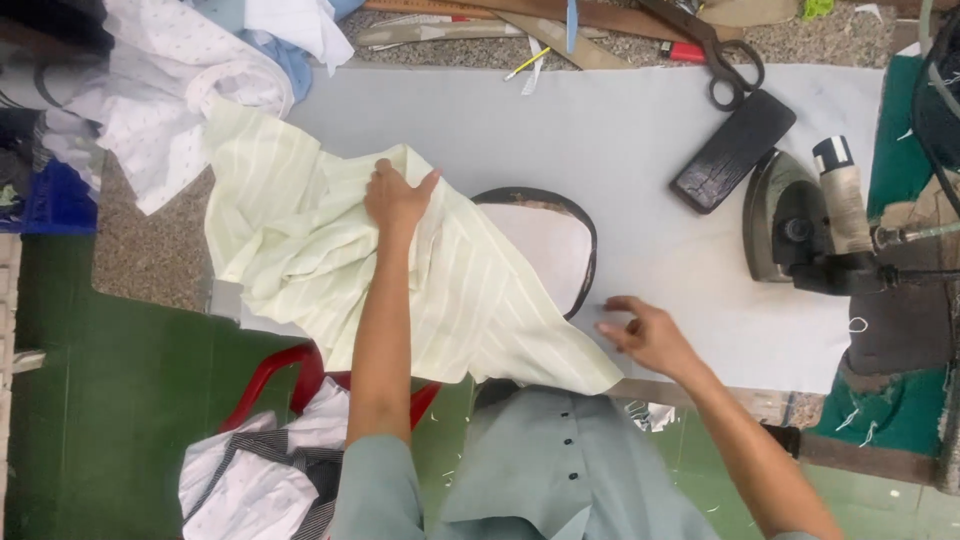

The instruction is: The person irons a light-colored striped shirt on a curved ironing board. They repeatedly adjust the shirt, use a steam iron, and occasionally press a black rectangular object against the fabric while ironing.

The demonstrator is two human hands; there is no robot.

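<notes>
From the head camera, we saw our left hand (397, 197) pressed flat, fingers spread, on the pale striped cloth (330, 260), which lay bunched across the left half of the grey surface (620, 140) with one corner trailing towards our body. That grip was open, holding the cloth down rather than pinching it. Our right hand (648, 335) rested on the surface just beside the cloth's lower right corner, fingers curled loosely; we could not tell whether it had anything pinched between them. Partly under the cloth lay a rounded pressing pad (548, 245) with a dark rim. An iron (790, 225) stood well apart at the right, with a dark flat block (733, 150) and scissors (725, 55) near it. A heap of white dotted fabric (170, 90) lay at the far left.

We judged the step in hand to be spreading the cloth over the pad. The next move seemed to call for the right hand to take the free edge and draw it taut while the left kept the bulk pinned, so no creases stayed over the pad.
</notes>
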